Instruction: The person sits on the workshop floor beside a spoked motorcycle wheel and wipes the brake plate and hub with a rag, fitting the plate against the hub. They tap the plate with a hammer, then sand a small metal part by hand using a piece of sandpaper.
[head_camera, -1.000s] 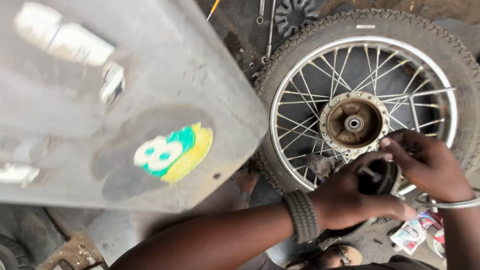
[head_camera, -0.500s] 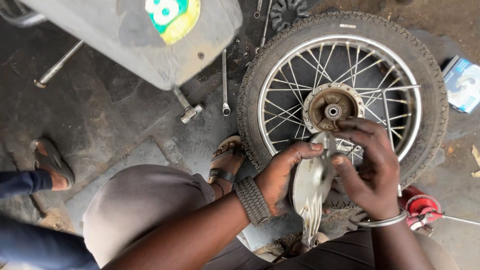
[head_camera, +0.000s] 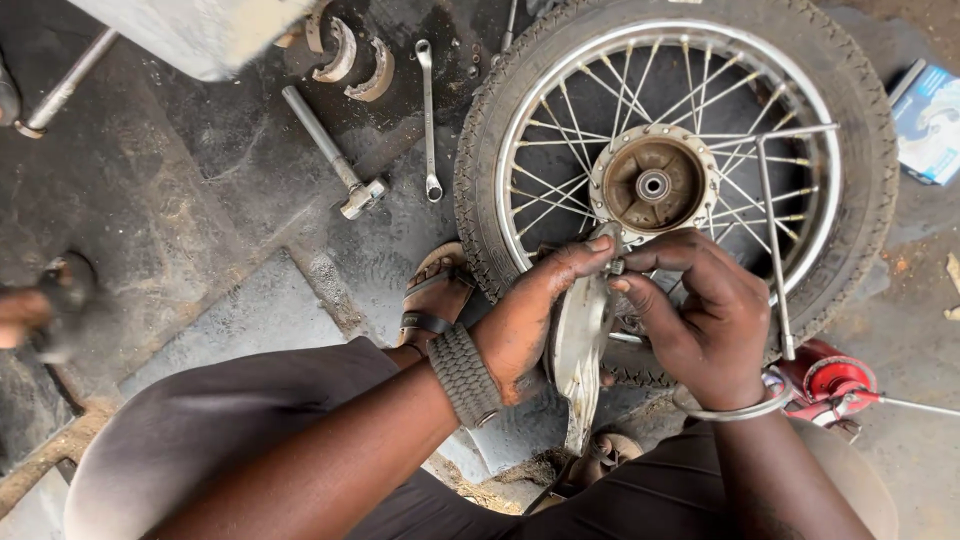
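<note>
My left hand (head_camera: 530, 320) grips a round metal brake plate (head_camera: 580, 345), held on edge over my lap. My right hand (head_camera: 700, 320) pinches a small part at the plate's top rim, fingers closed on it. Just beyond both hands a spoked motorcycle wheel (head_camera: 860, 130) lies flat on the ground, its drum hub (head_camera: 652, 184) facing up. A dark woven band is on my left wrist and a metal bangle on my right.
On the oily floor lie a wrench (head_camera: 428, 120), a steel axle rod (head_camera: 325, 150) and two curved brake shoes (head_camera: 350, 55). A thin T-handled rod (head_camera: 775, 240) rests across the wheel. A red oil can (head_camera: 835, 385) and a blue box (head_camera: 930, 120) sit right. My sandalled foot (head_camera: 435, 295) is by the tyre.
The view has swung down and left, so the grey tank has slid almost out of frame at the top. Both hands brought the brake plate from over the wheel toward my lap.
</note>
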